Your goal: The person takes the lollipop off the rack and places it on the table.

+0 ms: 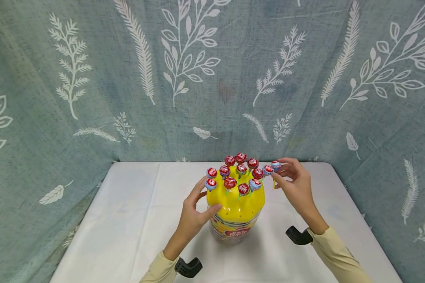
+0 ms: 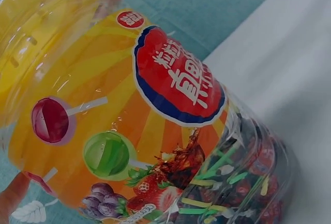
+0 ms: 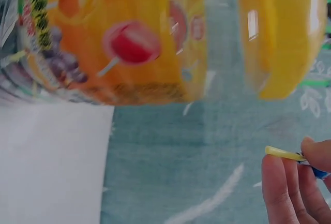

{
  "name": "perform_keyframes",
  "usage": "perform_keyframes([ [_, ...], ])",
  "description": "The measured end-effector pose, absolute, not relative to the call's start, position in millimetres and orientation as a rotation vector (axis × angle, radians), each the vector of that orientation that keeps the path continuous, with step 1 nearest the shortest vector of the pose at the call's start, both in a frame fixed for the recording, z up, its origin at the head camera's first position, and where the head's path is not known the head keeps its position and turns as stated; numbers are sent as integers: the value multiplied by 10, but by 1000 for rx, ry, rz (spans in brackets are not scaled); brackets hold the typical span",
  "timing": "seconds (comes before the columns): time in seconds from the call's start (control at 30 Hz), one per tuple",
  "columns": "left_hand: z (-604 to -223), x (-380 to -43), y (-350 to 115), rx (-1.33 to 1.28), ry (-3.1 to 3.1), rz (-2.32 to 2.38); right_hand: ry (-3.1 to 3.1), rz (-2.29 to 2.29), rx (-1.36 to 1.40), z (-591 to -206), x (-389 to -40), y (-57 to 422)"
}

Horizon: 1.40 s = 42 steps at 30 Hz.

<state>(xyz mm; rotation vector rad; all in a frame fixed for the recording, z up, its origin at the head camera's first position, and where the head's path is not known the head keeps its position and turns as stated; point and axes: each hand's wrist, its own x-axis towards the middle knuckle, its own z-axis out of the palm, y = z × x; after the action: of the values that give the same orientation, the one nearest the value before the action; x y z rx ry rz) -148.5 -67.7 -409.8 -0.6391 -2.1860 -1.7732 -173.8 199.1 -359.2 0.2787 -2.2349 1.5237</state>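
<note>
A clear plastic candy jar (image 1: 235, 232) with a yellow lid (image 1: 238, 210) stands upright on the table. Several wrapped lollipops (image 1: 230, 182), red or blue, stick up from the lid. My left hand (image 1: 194, 214) holds the jar at its lid, thumb on the near side and fingers round the left. To the right of the lid, my right hand (image 1: 298, 184) pinches a blue-wrapped lollipop (image 1: 276, 165); its yellow stick (image 3: 282, 153) shows in the right wrist view. More lollipops lie inside the jar (image 2: 243, 182), behind its fruit-printed label (image 2: 98, 115).
A white cloth covers the table (image 1: 127, 220). Grey-green curtains (image 1: 226, 78) with white leaf prints hang behind it and at both sides. Small holes show in the lid's near side. A black device sits on each wrist.
</note>
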Motion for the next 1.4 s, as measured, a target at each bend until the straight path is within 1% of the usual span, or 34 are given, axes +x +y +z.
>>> perform_keyframes([
  [0.13,-4088,-1464,-672,-628,-2190,-1768,-2254,1564,264,-3723,-1841,2027],
  [0.37,-4094,-1451,-677,-630,-2184,-1776,-2324,1603,158,-4152,-2124,2165],
  [0.5,-4094,-1454,-680,-644,-2170,-1778,-2392,1578,82,-4323,-2232,2189],
  [0.87,-4109,-1454,-683,-632,-2175,-1793,-2538,1559,-80,-4712,-2408,2152],
  [1.4,-4146,-1458,-684,-624,-2169,-1777,-2667,1426,-203,-5261,-2669,2115],
])
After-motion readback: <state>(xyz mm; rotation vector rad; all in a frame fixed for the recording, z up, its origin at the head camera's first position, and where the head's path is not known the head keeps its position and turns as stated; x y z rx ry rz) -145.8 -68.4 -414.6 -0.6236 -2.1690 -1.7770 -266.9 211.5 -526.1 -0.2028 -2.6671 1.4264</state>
